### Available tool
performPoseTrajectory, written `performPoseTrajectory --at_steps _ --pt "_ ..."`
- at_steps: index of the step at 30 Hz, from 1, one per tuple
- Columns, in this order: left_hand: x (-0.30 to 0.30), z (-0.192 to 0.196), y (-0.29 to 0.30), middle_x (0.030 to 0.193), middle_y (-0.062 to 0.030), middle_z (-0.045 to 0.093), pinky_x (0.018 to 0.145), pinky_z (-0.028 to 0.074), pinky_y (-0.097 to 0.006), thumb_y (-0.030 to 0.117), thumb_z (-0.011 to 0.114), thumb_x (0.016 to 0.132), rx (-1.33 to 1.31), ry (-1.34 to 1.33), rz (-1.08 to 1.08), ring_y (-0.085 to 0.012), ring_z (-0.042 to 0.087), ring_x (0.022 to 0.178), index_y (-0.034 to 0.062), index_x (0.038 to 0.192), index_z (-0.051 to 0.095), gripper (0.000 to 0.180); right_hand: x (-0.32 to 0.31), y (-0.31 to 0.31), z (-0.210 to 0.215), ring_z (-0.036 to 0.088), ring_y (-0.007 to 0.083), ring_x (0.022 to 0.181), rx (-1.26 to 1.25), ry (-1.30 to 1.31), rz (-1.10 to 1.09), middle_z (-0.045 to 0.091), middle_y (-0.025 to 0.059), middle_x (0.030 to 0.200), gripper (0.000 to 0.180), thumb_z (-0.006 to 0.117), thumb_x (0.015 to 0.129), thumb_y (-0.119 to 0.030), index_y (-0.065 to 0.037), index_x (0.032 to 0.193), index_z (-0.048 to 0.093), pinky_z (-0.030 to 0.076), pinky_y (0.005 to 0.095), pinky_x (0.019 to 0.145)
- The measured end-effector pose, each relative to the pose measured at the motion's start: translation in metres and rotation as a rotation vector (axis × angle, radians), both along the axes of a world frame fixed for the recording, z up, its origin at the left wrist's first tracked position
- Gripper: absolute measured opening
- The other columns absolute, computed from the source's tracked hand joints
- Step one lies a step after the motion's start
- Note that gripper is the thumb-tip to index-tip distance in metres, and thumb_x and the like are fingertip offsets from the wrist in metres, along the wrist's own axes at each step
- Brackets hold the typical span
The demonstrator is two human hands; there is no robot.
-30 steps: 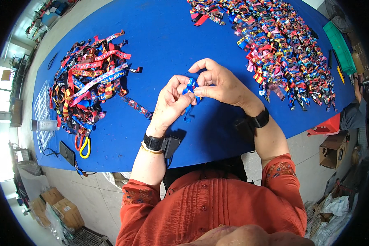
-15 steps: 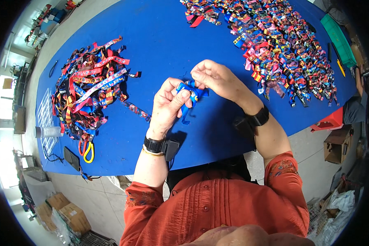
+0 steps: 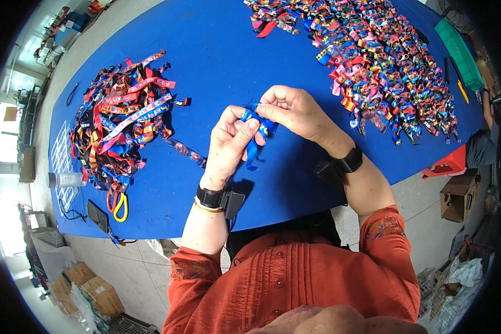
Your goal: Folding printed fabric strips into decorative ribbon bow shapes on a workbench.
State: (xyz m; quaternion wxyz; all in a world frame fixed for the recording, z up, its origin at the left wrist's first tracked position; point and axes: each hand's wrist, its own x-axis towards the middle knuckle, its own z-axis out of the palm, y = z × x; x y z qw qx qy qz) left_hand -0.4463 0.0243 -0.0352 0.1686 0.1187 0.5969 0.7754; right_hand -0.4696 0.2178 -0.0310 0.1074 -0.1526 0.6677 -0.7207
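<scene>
- The blue ribbon (image 3: 251, 154) is held in the air over the table's near half, between both hands; one end hangs loose toward 6 o'clock. Fingers cover its middle and the pieces are small, so whether it is knotted or only folded there is hard to tell.
- The left hand (image 3: 226, 137) sits just toward 9 o'clock of it, thumb laid over the ribbon and pressed against the curled forefinger, the other fingers folded in; its forearm comes in from 7 o'clock.
- The right hand (image 3: 300, 115) arches in from 3 o'clock, thumb stretched toward 9 o'clock, its tip and the bent forefinger pinching the ribbon's upper end; its forearm rises from about 4 o'clock.
- Against half a second ago, the right thumb lies straighter and the right hand sits slightly lower; less of the ribbon's printed face shows, while the left hand has kept its place and clasp.
- Farther off at 9 o'clock lies a heap of printed ribbons (image 3: 122, 125), one strip trailing toward the left wrist.
- Scissors (image 3: 122, 207) with red and yellow handles lie at 8 o'clock.
- At 2 o'clock, looped ribbons (image 3: 384, 72) cover the blue table (image 3: 206, 61), and a green tray (image 3: 457, 54) stands beyond them.
</scene>
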Motion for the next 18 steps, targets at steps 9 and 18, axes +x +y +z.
performPoseTrajectory --at_steps 9,18 --pt "-0.005 -0.011 0.001 0.079 -0.0104 0.068 0.043 0.037 -0.016 0.019 0.060 0.098 0.137 -0.029 0.052 -0.0026 0.051 0.051 0.0074 0.101 0.052 0.014 0.008 -0.002 0.018 0.058 0.0063 0.072 0.092 0.214 -0.030 0.063 -0.0013 0.078 0.008 0.070 0.086 -0.008 -0.005 0.088 0.063 0.047 0.0233 0.067" --pt "-0.004 -0.009 -0.004 0.079 0.0036 0.061 0.051 0.040 -0.016 0.012 0.063 0.095 0.325 -0.153 0.091 -0.0015 0.055 0.064 0.0080 0.093 0.057 0.008 0.003 0.003 0.015 0.060 0.0181 0.095 0.207 0.473 0.090 0.064 0.0051 0.095 0.016 0.075 0.079 -0.002 -0.006 0.088 0.063 0.047 0.0302 0.086"
